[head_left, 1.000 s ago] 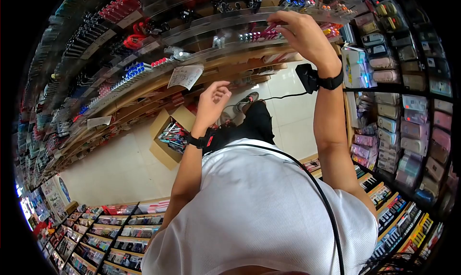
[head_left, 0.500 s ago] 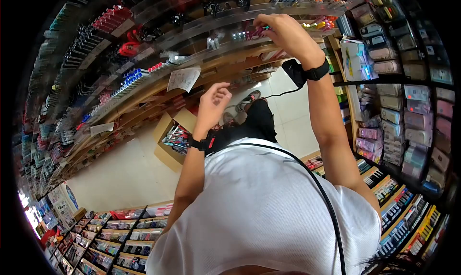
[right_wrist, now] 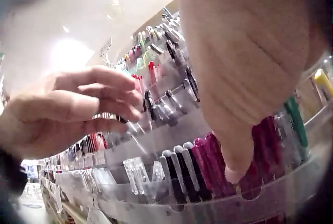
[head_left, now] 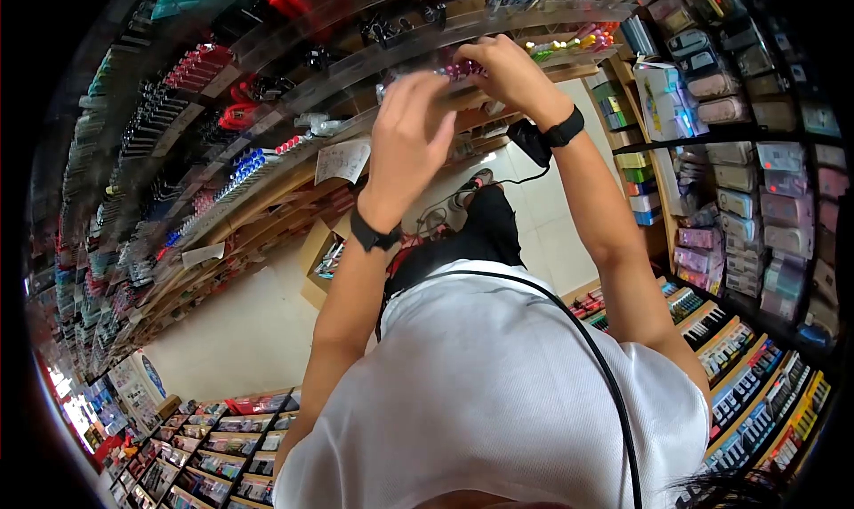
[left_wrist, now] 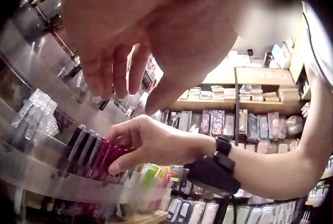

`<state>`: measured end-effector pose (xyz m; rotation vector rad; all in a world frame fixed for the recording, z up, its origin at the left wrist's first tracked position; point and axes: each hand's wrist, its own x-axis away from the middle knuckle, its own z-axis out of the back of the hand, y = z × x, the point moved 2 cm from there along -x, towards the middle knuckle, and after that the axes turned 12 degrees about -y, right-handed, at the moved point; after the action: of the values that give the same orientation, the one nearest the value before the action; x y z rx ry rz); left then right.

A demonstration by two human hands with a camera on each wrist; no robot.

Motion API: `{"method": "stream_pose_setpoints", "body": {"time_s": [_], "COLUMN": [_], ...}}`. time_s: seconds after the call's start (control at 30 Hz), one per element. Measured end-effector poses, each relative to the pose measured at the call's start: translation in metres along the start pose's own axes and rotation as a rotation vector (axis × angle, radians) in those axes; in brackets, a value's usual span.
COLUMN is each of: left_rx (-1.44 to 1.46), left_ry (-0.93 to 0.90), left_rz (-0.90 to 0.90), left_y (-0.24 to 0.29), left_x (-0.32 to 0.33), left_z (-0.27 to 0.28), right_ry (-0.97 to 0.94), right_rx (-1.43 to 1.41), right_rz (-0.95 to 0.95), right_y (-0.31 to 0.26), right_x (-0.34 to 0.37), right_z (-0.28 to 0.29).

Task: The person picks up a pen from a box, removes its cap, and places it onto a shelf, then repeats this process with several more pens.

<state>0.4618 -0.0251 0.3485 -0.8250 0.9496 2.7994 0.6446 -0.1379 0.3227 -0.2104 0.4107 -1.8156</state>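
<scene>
At the clear front rack, my right hand has its thumb in front of a row of magenta pens and its fingers curled behind them. It grips some of these pens, which stand upright in the rack; how many are held is hidden. Beside them stand black pens with clear clips, then clear-capped pens. My left hand is raised just to the left of the right hand, fingers loosely extended and thumb apart, holding nothing. In the left wrist view the right hand appears below it.
Tiered pen racks rise ahead and to the left. A handwritten paper sign hangs from the shelf edge. Below on the floor stands a cardboard box with pens inside. Pencil cases hang at the right. A black cable crosses the shirt.
My left hand has risen from near waist level toward the rack, its fingers spreading. The right hand has shifted left in the head view and stays at the magenta pens.
</scene>
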Motion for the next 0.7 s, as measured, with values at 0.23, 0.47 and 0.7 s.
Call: {"method": "stream_pose_setpoints", "body": {"time_s": [0.23,0.47,0.7], "left_rx": [-0.012,-0.029,-0.031], "left_ry": [-0.175,-0.186,-0.194], "left_rz": [0.166,0.277,0.286], "left_y": [-0.034,-0.047,-0.048], "left_x": [-0.039,-0.04,-0.041], "left_z": [-0.039,-0.049,-0.049], "right_ry": [0.117,0.036,-0.034], "right_rx": [0.061,0.094,0.159], "right_rz": [0.126,0.098,0.11], "right_y": [0.007,0.003,0.001], "right_x": [0.001,-0.002,-0.003], "right_z": [-0.009,-0.008,-0.003]}}
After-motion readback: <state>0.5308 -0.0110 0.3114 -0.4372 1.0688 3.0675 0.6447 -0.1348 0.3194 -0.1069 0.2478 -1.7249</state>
